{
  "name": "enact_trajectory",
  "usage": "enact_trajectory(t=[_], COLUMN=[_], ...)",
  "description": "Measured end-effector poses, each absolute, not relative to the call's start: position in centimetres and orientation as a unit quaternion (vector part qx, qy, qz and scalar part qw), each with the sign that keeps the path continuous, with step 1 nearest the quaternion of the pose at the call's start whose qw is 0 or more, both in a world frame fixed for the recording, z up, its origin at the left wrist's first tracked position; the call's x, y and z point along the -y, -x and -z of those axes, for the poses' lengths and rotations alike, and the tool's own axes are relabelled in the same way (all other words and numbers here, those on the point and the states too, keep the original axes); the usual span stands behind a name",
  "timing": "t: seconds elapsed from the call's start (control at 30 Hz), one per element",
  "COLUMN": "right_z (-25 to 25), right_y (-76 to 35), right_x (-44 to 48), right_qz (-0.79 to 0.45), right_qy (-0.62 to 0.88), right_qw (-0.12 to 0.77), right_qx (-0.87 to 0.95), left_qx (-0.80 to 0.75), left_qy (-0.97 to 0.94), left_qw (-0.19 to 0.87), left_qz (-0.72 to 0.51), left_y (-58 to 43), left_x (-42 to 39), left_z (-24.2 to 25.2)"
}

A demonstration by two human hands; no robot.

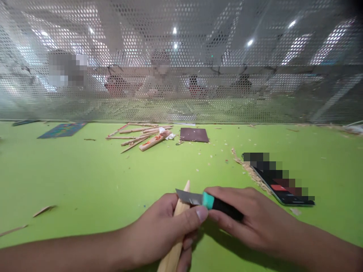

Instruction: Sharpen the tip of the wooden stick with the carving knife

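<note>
My left hand (167, 230) is closed around a pale wooden stick (170, 258) whose carved, pointed tip aims away from me. In my right hand (252, 215) is a carving knife (224, 208) with a black and teal handle. Its short steel blade lies across the stick just below the tip, pointing left. My left thumb reaches over the stick to the knife, close to where blade meets handle. The lower end of the stick runs out of the bottom of the view.
On the green table (93, 181), several carved sticks (136, 138) and a stained wood block (154, 141) lie ahead. Near them is a brown sandpaper sheet (194, 135). A phone (279, 187) lies right, beside wood shavings (255, 177). A perforated screen (181, 98) closes the far edge; people sit behind.
</note>
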State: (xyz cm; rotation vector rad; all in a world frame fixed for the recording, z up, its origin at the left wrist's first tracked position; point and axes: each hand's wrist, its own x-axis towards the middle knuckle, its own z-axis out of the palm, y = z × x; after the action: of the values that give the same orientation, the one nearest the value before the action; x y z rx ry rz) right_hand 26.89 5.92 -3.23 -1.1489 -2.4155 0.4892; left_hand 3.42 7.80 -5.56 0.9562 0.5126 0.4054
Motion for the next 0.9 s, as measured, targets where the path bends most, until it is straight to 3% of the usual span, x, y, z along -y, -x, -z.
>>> enact_trajectory(t=[0.3,0.53,0.9], right_z=[3.3,3.1,2.2], right_y=[-26.6,-27.5,-27.3], right_x=[-5.8,-6.4,-6.4], right_qz=[-0.097,-0.01,-0.192], right_qy=[0.407,0.495,0.43], right_qw=[0.217,0.238,0.172], right_qx=[0.882,0.836,0.865], left_qx=[-0.286,-0.317,-0.297], left_qy=[-0.44,-0.439,-0.468], left_qw=[0.831,0.817,0.809], left_qz=[-0.185,-0.199,-0.194], left_y=[-3.7,-3.8,-3.7], left_x=[-7.5,-7.1,-7.3], left_z=[5.4,5.4,5.1])
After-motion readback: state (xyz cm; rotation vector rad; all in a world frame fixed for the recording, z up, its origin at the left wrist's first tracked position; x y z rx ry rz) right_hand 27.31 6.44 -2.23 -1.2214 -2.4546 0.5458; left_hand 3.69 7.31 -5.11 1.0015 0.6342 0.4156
